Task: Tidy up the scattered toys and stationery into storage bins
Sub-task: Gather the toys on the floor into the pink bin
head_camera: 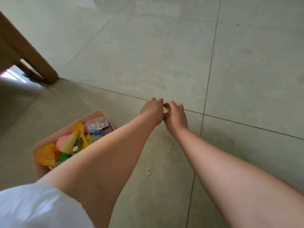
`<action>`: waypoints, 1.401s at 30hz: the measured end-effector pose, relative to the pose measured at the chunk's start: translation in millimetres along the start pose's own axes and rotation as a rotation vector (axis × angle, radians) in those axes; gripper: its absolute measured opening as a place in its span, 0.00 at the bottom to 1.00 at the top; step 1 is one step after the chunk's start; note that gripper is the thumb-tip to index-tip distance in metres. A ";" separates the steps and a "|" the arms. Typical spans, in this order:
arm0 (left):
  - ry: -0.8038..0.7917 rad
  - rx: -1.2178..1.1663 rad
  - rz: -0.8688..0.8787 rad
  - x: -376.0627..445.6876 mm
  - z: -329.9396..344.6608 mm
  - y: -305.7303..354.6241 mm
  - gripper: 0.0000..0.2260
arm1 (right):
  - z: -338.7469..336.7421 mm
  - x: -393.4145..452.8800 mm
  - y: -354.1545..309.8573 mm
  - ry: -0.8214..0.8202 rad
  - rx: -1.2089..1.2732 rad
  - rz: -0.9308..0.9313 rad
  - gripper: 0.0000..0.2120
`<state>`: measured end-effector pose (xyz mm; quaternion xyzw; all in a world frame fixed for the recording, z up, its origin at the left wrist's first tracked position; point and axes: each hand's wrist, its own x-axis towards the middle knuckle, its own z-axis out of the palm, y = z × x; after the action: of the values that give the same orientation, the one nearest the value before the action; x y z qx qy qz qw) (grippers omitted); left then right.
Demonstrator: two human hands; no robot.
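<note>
Both arms reach out over the tiled floor. My right hand (175,114) has its fingers curled round a small yellow toy piece (167,109), mostly hidden. My left hand (153,109) is curled right against it, fingertips meeting the same piece; whether it holds anything is hidden. A pink storage bin (98,114) stands on the floor at lower left, filled with several colourful plastic toys, partly covered by my left forearm. Two pale snowflake-shaped pieces lie on the floor between my arms, one (147,171) nearer and one (169,148) farther.
A wooden furniture leg (32,51) stands at the left, with a bright doorway or window patch behind it. Grey floor tiles (164,55) with dark grout lines stretch ahead and to the right. A white sleeve (37,206) fills the lower left corner.
</note>
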<state>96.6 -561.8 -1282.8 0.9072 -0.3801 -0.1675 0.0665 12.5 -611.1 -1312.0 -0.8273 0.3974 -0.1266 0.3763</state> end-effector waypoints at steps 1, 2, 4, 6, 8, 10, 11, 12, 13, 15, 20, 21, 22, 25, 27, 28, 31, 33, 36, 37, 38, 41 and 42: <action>0.043 -0.009 -0.044 -5.4 -10.0 -21.4 0.17 | 11.7 -2.6 -18.6 -0.016 0.034 -0.043 0.18; 0.080 -0.014 -0.068 -11.0 -17.1 -38.3 0.16 | 21.4 -5.3 -33.3 -0.035 0.070 -0.074 0.18; 0.147 -0.025 -0.113 -23.4 -32.0 -71.2 0.16 | 41.1 -11.6 -61.3 -0.087 0.142 -0.123 0.22; 0.182 -0.022 -0.175 -42.6 -45.5 -109.2 0.17 | 63.3 -23.1 -90.9 -0.158 0.216 -0.165 0.26; 0.187 -0.017 -0.244 -61.4 -55.2 -140.5 0.18 | 80.3 -35.5 -111.3 -0.226 0.250 -0.221 0.27; 0.190 -0.006 -0.316 -87.8 -63.0 -174.2 0.19 | 99.6 -53.0 -132.7 -0.295 0.266 -0.318 0.25; 0.196 -0.007 -0.336 -96.5 -64.8 -184.3 0.19 | 104.9 -58.4 -137.3 -0.308 0.271 -0.353 0.23; 0.202 -0.003 -0.374 -109.7 -67.7 -197.7 0.20 | 113.4 -66.2 -144.8 -0.323 0.281 -0.391 0.22; 0.205 -0.002 -0.407 -120.0 -69.2 -206.4 0.20 | 119.0 -71.3 -149.3 -0.329 0.280 -0.417 0.21; 0.214 -0.002 -0.469 -138.1 -69.9 -222.3 0.21 | 130.4 -80.0 -155.6 -0.350 0.252 -0.461 0.19; 0.221 0.031 -0.531 -156.0 -63.4 -232.4 0.18 | 145.4 -86.5 -154.2 -0.416 0.163 -0.563 0.18; 0.220 0.034 -0.534 -155.5 -63.6 -231.2 0.19 | 144.3 -86.7 -154.2 -0.423 0.172 -0.560 0.18; 0.218 0.037 -0.530 -153.4 -64.0 -228.5 0.19 | 142.2 -85.4 -153.9 -0.416 0.179 -0.548 0.17; 0.208 0.033 -0.501 -144.1 -64.9 -219.8 0.19 | 134.4 -77.0 -153.3 -0.340 0.196 -0.464 0.17; 0.211 0.016 -0.474 -137.1 -64.6 -213.7 0.19 | 129.1 -70.5 -149.5 -0.273 0.200 -0.397 0.16; 0.212 0.011 -0.456 -130.7 -64.4 -207.1 0.19 | 124.0 -65.2 -143.1 -0.241 0.186 -0.366 0.16; 0.196 0.005 -0.388 -111.5 -64.1 -186.8 0.21 | 111.0 -54.8 -118.4 -0.221 0.131 -0.303 0.17; 0.182 -0.013 -0.324 -93.8 -60.2 -162.8 0.20 | 97.6 -44.6 -90.6 -0.226 0.069 -0.246 0.18; 0.139 0.012 -0.232 -75.3 -41.3 -126.7 0.16 | 82.2 -32.7 -48.7 -0.262 -0.014 -0.130 0.18; 0.110 0.015 -0.194 -70.4 -32.2 -117.2 0.16 | 78.5 -30.0 -36.8 -0.280 -0.040 -0.101 0.18; 0.075 0.027 -0.153 -65.2 -22.3 -109.0 0.15 | 74.8 -27.3 -26.3 -0.301 -0.070 -0.080 0.18; -0.033 0.099 -0.095 -56.9 3.8 -89.8 0.15 | 69.4 -23.0 -3.0 -0.384 -0.130 -0.065 0.17; -0.060 0.101 -0.094 -54.1 11.4 -86.3 0.16 | 70.5 -21.8 1.8 -0.398 -0.144 -0.063 0.16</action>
<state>114.7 -462.6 -1301.2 0.9208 -0.3468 -0.1784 0.0012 33.2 -558.7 -1359.5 -0.8729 0.2970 0.0564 0.3830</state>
